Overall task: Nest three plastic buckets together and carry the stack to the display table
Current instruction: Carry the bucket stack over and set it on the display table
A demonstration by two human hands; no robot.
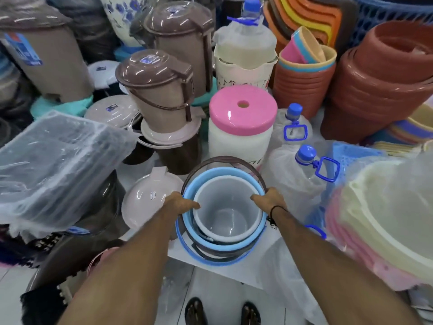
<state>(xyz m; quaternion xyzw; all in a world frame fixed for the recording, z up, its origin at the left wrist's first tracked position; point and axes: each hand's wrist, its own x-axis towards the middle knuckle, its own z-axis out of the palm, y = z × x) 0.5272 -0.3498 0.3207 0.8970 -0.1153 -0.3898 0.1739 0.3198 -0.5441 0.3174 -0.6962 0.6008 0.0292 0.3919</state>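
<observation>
Black sandals (222, 311) on my feet show at the bottom middle of the frame, on pale floor tiles. Just above them my two bare forearms reach forward to the nested plastic buckets (225, 212) in the lower centre. A small grey bucket (226, 207) sits inside a light blue bucket (206, 238), and a dark brown rim and handle (220, 160) go around both. I cannot tell clearly how the outer bucket is shaped. A blue hoop-like handle (187, 250) hangs at the near side.

My left hand (180, 204) grips the left rim, with fingers curled over the edge into the grey bucket. My right hand (267, 199) grips the right rim in the same way; a black cord (273, 215) is around that wrist. The stack stands on a white table surface (234, 269).

At the left, touching my left hand, lies a pale pink domed lid (145, 202). At the right edge is a pile of cream and pink basins (379, 226) in clear wrap. Behind the buckets stands a white jar with a pink lid (241, 113). Farther, in the upper left, are brown lidded bins (161, 90), and in the upper right stacks of terracotta pots (379, 85).
</observation>
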